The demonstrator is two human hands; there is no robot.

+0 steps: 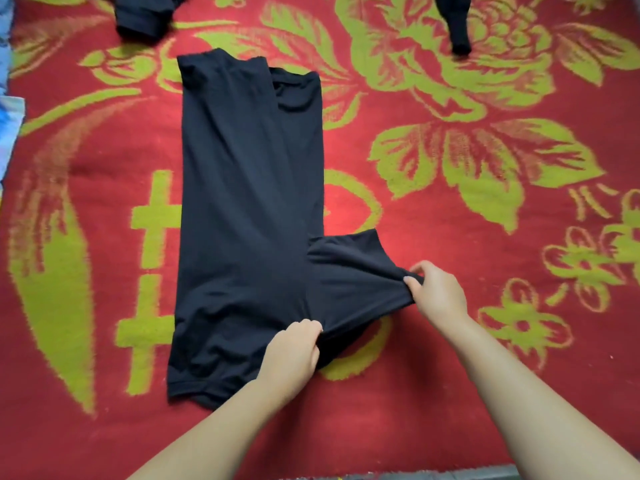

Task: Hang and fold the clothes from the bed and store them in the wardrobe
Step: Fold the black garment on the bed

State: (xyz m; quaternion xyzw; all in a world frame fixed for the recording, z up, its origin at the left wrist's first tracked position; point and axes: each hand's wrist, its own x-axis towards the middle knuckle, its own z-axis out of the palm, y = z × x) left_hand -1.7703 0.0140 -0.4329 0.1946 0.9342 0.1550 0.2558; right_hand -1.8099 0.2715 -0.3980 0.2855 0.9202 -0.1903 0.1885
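A black T-shirt (247, 209) lies lengthwise on the red bed cover (450, 202), folded into a long strip with its hem at the far end. One short sleeve (349, 268) sticks out to the right near me. My right hand (438, 294) pinches the sleeve's outer edge and pulls it taut. My left hand (294, 353) grips the fabric at the shoulder, just below the sleeve.
The bed cover is red with large green flowers and leaves. More black clothing lies at the far edge: a bunched piece (145, 15) at top left and a narrow end (457, 26) at top right. Light blue cloth (8, 109) shows at the left border.
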